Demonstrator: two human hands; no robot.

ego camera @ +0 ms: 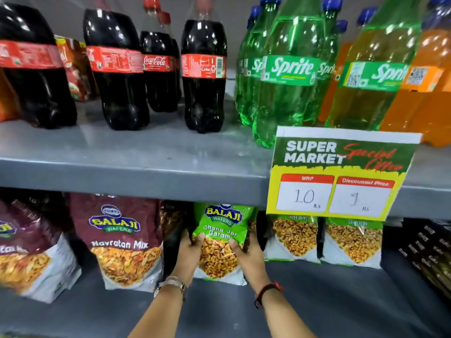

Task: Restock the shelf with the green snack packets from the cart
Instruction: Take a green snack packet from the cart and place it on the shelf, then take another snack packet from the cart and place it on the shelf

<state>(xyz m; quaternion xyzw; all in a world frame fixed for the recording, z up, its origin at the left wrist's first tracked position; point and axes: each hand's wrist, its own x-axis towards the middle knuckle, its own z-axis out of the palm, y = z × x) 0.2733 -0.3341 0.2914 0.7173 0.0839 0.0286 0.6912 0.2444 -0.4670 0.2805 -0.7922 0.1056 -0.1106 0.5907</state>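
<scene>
A green Balaji "Chana Jor Garam" snack packet stands upright on the lower grey shelf, under the upper shelf's lip. My left hand grips its left edge and my right hand grips its right edge, thumbs on the front. Two more green packets stand to its right, their tops hidden by a price sign. The cart is out of view.
Maroon Navratan Mix packets stand to the left, dark packets at far right. A "Super Market" price sign hangs from the upper shelf edge. Cola, Sprite and orange soda bottles fill the upper shelf.
</scene>
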